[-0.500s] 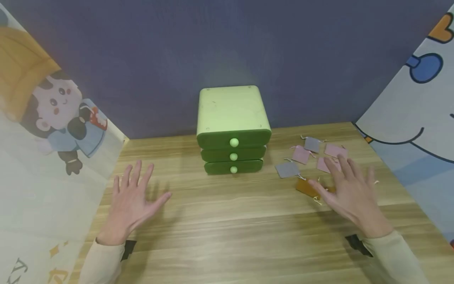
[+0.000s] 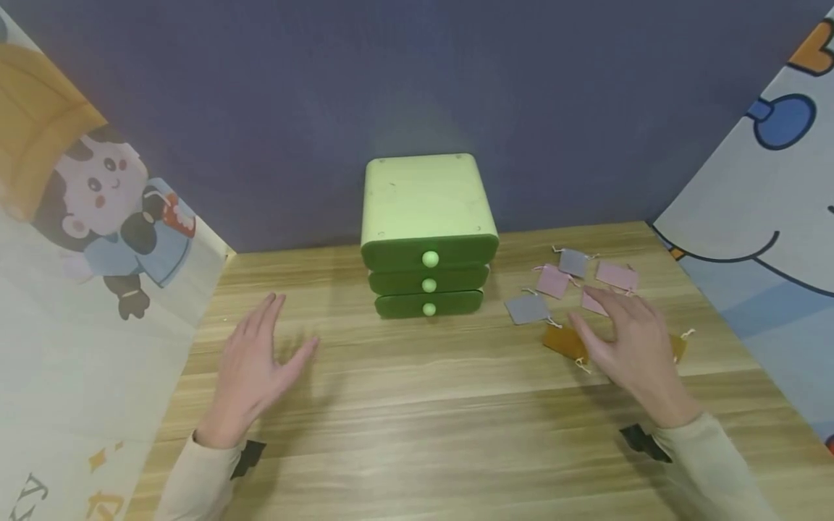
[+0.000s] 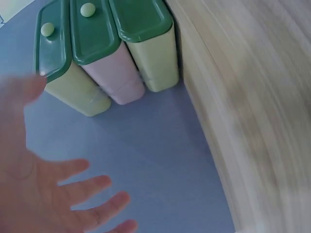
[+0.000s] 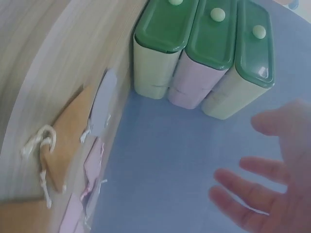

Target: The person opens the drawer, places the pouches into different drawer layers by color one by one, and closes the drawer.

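My left hand (image 2: 247, 380) is held over the left side of the wooden table with the thumb apart from the fingers, holding nothing. Over the right side, my right hand (image 2: 638, 354) has its fingers loosely bent and also holds nothing. It overlaps several small drawstring pouches in the head view. An orange pouch (image 2: 563, 342) lies by its thumb, and another orange pouch (image 2: 679, 348) shows past its outer side. A pink pouch (image 2: 594, 303) is partly hidden by the fingers. Behind and between the hands stands a green three-drawer box (image 2: 426, 199).
Farther back on the table (image 2: 404, 420) lie a grey pouch (image 2: 528, 309), a second grey pouch (image 2: 573, 263), a pink pouch (image 2: 552, 281) and another pink one (image 2: 616, 276). A dark blue wall (image 2: 260, 130) rises behind the box. Printed panels flank both sides.
The left hand has shifted slightly right, its fingers drawing together. The right hand has turned and its fingers have closed up and bent a little, uncovering the outer orange pouch.
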A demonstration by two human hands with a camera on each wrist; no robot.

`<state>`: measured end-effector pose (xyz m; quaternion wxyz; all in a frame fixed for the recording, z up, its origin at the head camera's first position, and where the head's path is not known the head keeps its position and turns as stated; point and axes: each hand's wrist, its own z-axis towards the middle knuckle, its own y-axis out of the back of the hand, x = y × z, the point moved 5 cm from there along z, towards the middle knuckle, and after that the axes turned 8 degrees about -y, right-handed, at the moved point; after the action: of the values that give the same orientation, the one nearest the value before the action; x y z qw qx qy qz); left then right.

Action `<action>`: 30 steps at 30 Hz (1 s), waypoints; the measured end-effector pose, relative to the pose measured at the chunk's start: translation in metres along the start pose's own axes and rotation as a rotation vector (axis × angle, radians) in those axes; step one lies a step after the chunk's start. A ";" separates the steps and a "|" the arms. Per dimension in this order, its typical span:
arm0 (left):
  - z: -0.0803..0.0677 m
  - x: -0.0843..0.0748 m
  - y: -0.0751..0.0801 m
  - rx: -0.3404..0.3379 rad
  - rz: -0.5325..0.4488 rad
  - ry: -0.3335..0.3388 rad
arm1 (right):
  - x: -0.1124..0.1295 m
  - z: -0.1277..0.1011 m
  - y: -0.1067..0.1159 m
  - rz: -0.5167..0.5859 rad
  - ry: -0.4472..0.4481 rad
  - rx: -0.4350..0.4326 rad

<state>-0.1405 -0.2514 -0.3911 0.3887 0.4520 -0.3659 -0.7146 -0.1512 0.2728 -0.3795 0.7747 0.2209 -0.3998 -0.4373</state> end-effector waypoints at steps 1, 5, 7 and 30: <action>0.001 0.000 0.000 -0.013 -0.027 0.014 | 0.002 0.001 -0.001 0.023 0.001 -0.010; 0.001 0.002 0.003 -0.092 -0.127 0.054 | 0.010 0.003 -0.003 0.102 0.005 -0.039; 0.001 0.002 0.003 -0.137 -0.183 0.055 | 0.014 0.004 -0.005 0.138 0.007 -0.044; 0.013 -0.008 -0.011 -0.253 -0.637 0.018 | 0.053 0.011 -0.024 0.322 -0.009 0.019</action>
<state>-0.1531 -0.2370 -0.3935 0.2023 0.4981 -0.1114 -0.8358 -0.1559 0.2152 -0.3672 0.8309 0.1592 -0.4375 -0.3047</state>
